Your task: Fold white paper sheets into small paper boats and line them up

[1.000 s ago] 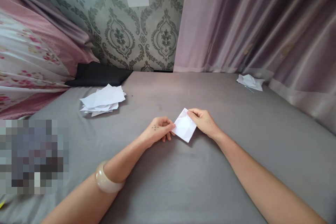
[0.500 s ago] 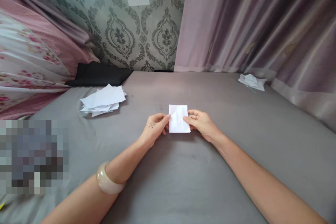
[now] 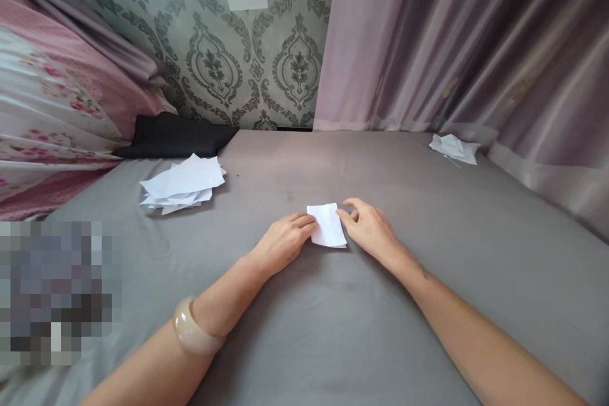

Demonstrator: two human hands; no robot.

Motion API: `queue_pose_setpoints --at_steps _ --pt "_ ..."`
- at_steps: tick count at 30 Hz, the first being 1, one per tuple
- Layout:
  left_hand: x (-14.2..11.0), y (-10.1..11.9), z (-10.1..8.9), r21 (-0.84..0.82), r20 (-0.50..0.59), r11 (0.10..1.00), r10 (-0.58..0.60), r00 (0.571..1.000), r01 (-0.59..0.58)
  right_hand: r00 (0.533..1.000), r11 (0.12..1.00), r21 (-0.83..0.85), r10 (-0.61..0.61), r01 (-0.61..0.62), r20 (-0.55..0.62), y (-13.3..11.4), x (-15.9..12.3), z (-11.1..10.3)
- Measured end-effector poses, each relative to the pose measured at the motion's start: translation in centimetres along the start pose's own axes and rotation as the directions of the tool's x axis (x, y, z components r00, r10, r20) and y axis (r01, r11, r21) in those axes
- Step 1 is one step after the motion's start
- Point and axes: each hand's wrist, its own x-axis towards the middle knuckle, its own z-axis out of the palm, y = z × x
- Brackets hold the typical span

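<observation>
A small folded white paper [image 3: 327, 226] lies on the grey sheet in front of me, its lower right corner showing a second layer. My left hand [image 3: 288, 238] is at its left edge, fingers closed together over the paper with the thumb hidden. At the right edge is my right hand [image 3: 368, 225], thumb and forefinger apart; the thumb tip is close to the paper, and I cannot tell whether it touches. A pale bangle [image 3: 194, 330] circles my left forearm.
To the left lies a stack of white papers [image 3: 185, 181]; a smaller heap of folded papers [image 3: 454, 148] sits far right. Black cloth [image 3: 176, 135] is at the back left. Curtains [image 3: 380, 44] and a patterned wall [image 3: 257, 70] bound the grey sheet [image 3: 333, 330]. A blurred patch covers the lower left.
The paper has come down slightly toward me and onto the sheet. My left hand has turned over, palm down, on its edge, and my right hand's fingers have let go and spread.
</observation>
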Motion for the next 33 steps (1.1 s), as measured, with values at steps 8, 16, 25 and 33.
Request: queue_pose_setpoints --at_steps 8,16,25,33 --pt "-0.3 0.0 0.3 -0.023 -0.033 0.997 -0.072 0.997 0.071 0.836 0.807 -0.231 -0.494 0.543 0.239 -0.9 -2.5 0.4" --pt "-0.3 -0.1 1.5 -0.192 -0.204 0.95 -0.285 0.937 0.247 0.832 0.81 -0.193 -0.526 0.553 0.178 1.0 -1.9 0.6" --pt "0.8 0.7 1.0 -0.375 -0.14 0.778 -0.585 0.799 0.504 0.962 0.962 0.006 -0.271 0.271 0.015 1.4 -0.4 1.4" --pt "1.5 0.1 2.1 -0.335 -0.151 0.762 -0.624 0.766 0.555 0.974 0.978 -0.057 -0.207 0.202 -0.088 1.0 -0.2 2.1"
